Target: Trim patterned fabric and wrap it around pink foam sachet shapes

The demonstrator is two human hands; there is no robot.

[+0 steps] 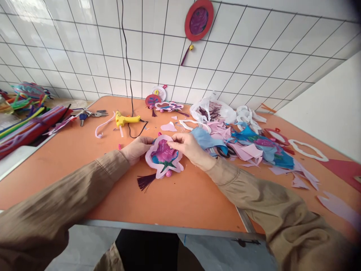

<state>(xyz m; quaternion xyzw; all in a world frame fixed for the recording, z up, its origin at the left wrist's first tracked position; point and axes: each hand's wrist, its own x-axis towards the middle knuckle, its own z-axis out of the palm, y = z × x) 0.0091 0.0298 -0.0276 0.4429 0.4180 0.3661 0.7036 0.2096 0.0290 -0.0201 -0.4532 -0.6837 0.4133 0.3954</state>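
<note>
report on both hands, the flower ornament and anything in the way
Left grip and right grip on edges of flower ornament. Dark tassel at lower left. Scrap pile beside right grip, apart from ornament.

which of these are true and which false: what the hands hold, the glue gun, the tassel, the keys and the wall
1. The left hand and right hand both hold the ornament. True.
2. The glue gun is blue. False: it is yellow.
3. A dark tassel shows at the ornament's lower left. True.
4. The keys lie to the right of the glue gun. False: they lie to its left.
5. A red-rimmed disc is up on the tiled wall. True.
</note>
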